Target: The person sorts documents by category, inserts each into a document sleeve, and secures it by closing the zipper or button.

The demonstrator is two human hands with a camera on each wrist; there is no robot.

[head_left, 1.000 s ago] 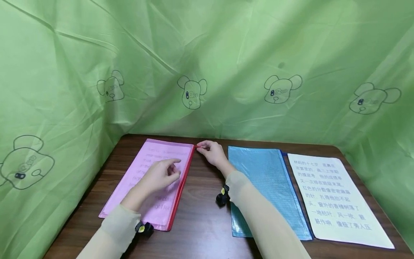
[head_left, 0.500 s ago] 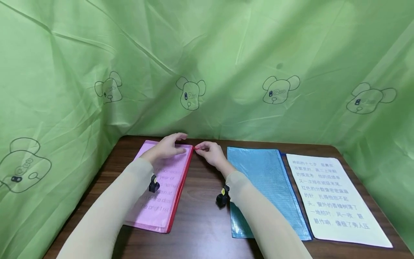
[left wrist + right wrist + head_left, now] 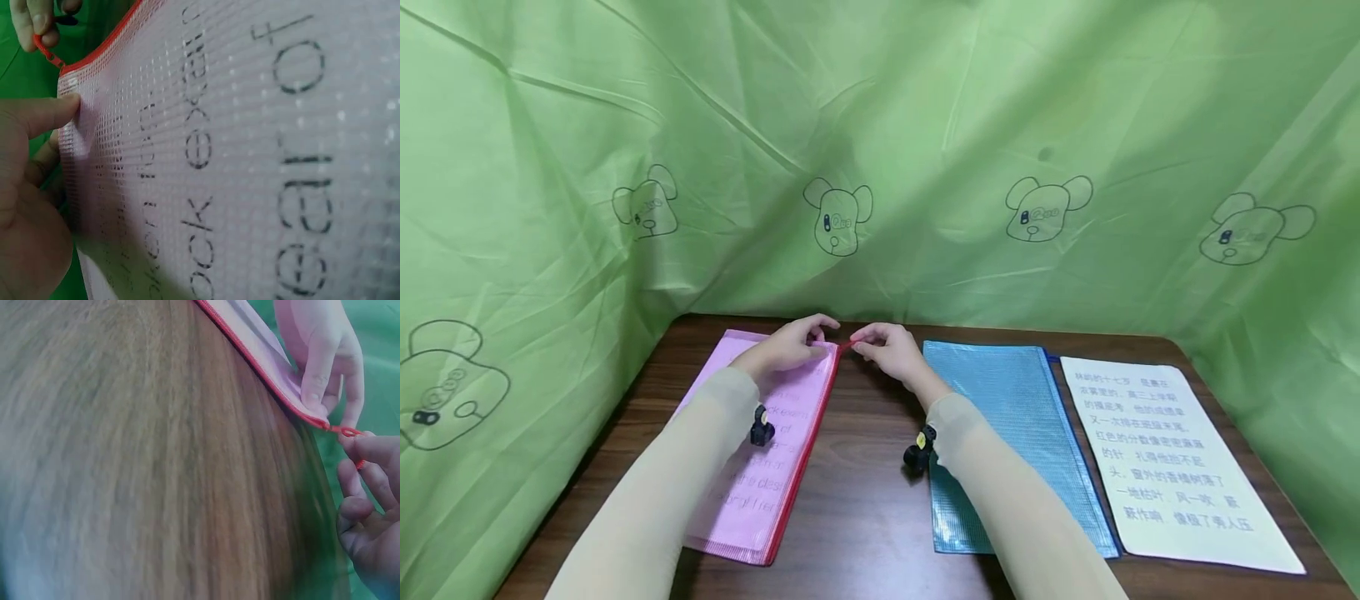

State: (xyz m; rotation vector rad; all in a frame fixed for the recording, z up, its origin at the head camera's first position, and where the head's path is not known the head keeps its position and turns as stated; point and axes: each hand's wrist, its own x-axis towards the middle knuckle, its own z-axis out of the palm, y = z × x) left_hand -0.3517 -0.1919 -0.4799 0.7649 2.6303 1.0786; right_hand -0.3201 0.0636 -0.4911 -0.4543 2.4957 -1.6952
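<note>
A pink mesh zipper pouch with a red zipper edge lies at the left of the table, a handwritten sheet showing through it. Its far right corner is between the thumb and fingers of my left hand; in the left wrist view the thumb presses the mesh while the other fingers go behind the edge. Just beside it, my right hand pinches the red cord zipper pull between thumb and fingertips. The cord is stretched between the pouch corner and those fingertips. The sleeve covers part of the pouch in the head view.
A blue mesh zipper pouch lies right of the pink one, partly under my right forearm. Beside it is a white sheet with handwritten characters. A green curtain hangs behind the wooden table.
My left hand has moved from over the pouch's middle to its far right corner and taken hold. The pink pouch has shifted slightly toward me and left. The right hand keeps its pinch on the cord.
</note>
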